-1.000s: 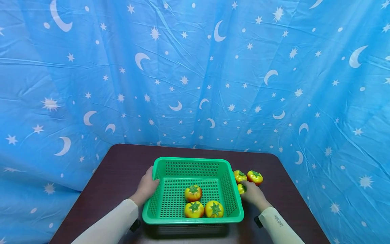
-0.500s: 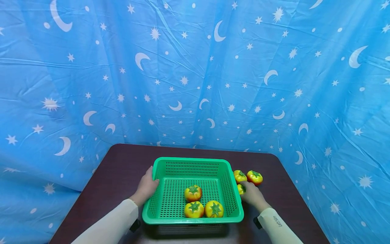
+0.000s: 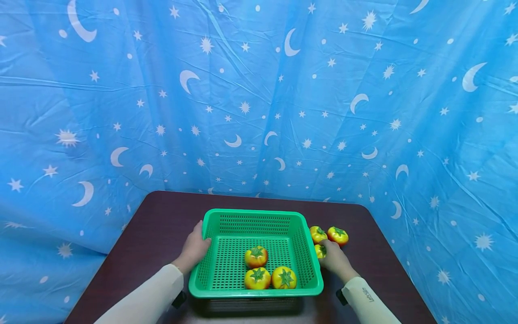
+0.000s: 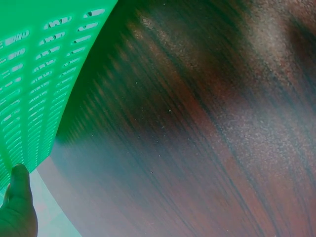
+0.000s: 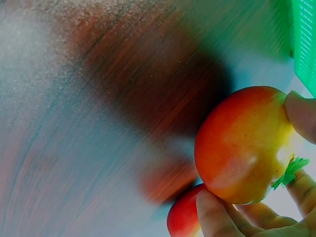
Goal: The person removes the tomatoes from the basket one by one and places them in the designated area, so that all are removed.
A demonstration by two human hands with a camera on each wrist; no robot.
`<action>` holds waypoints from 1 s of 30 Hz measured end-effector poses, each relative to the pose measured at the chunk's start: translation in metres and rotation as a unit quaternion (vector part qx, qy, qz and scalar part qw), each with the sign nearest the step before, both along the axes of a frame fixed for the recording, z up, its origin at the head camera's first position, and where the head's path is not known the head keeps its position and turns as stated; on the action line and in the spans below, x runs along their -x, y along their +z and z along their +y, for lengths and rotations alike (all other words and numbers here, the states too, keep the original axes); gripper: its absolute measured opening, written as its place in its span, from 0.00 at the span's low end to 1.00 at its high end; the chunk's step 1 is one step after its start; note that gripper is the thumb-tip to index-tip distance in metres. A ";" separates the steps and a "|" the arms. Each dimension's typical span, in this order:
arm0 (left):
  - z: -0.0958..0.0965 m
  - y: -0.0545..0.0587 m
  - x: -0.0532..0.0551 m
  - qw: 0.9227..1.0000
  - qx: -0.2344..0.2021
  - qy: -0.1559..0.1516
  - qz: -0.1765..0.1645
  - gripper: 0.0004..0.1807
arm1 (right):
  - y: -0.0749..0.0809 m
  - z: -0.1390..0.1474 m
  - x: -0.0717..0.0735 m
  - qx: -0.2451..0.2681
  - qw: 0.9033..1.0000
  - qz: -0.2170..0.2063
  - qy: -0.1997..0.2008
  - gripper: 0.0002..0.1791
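Red-orange skin, shading into bright yellow around a green leafy top, is shown by the round, glossy fruit pinched between the thumb and fingers of the right hand. It is held just outside the right wall of a green plastic basket, toward the right edge of the bench; whether the bench is touched by it cannot be told. Beyond it, nearer the bench's far right corner, two more fruits of similar colouring are set side by side. Inside the basket, three like fruits are gathered: two are placed side by side at the near wall and one just behind the left of these, all with star-shaped tops upward. The basket's left side is grasped by the left hand, its thumb laid at the rim.
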State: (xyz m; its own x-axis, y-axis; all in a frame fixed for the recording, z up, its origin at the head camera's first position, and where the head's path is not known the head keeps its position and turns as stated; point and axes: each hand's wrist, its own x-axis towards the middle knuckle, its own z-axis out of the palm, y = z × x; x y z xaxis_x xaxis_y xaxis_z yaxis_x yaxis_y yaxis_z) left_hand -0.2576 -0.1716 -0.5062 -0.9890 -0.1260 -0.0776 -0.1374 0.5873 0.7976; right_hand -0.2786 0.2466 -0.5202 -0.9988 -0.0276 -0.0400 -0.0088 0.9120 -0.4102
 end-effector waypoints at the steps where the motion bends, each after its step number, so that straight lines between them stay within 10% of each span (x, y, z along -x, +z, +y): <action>1: 0.000 0.000 0.000 1.000 -0.001 -0.001 -0.001 0.40 | 0.000 0.000 0.000 0.000 1.000 0.000 -0.001 0.33; 30: -0.001 -0.002 0.000 1.000 0.000 0.003 0.003 0.39 | -0.001 0.000 -0.005 0.017 1.000 0.000 -0.019 0.36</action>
